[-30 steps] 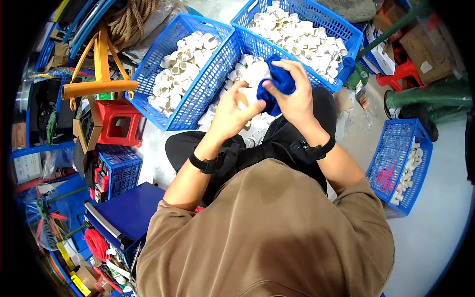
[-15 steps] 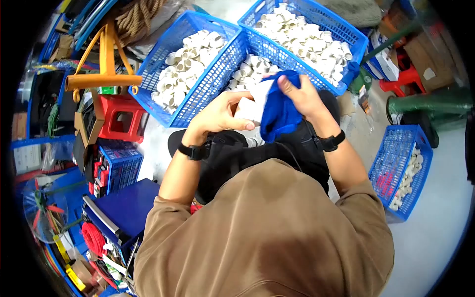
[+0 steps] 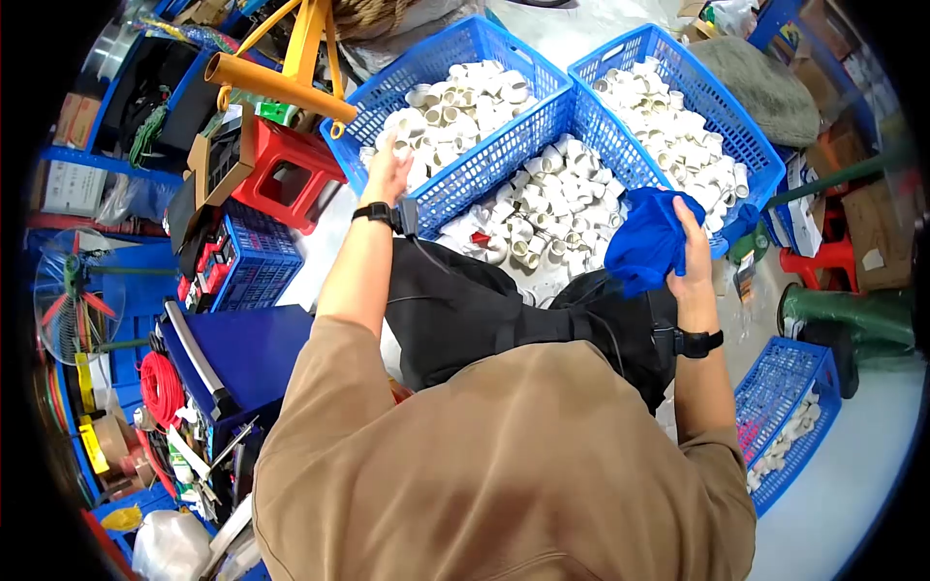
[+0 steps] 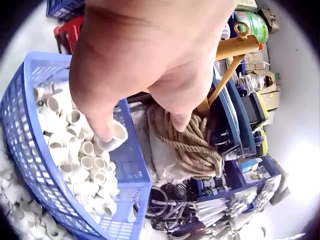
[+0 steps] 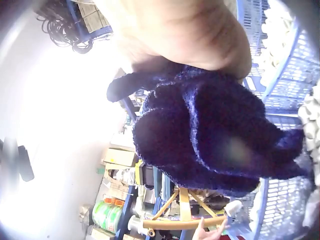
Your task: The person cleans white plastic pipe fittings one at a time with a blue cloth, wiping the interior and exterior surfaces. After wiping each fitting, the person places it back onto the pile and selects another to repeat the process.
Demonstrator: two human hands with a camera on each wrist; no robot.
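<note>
My left hand (image 3: 389, 172) reaches over the near side of the left blue basket (image 3: 504, 136), fingers extended and apart. A white pipe fitting (image 4: 116, 136) shows right at one fingertip in the left wrist view; in the right wrist view the same fitting (image 5: 233, 208) appears clear of the fingers. Heaped white fittings (image 4: 82, 155) fill much of that basket. My right hand (image 3: 692, 259) grips a bunched blue cloth (image 3: 651, 242) above the right thigh. The cloth covers most of those fingers in the right wrist view (image 5: 200, 130).
Loose white fittings (image 3: 552, 208) are piled on the floor between the legs and baskets. A second blue basket (image 3: 751, 160) of fittings stands at right, a smaller one (image 3: 823, 373) farther right. A red stool (image 3: 291, 174) and orange metal frame (image 3: 281, 89) stand at left.
Both hands were together at a white fitting and the blue cloth. They have parted: the left went to the left basket and its fingers opened, the right moved rightward with the cloth.
</note>
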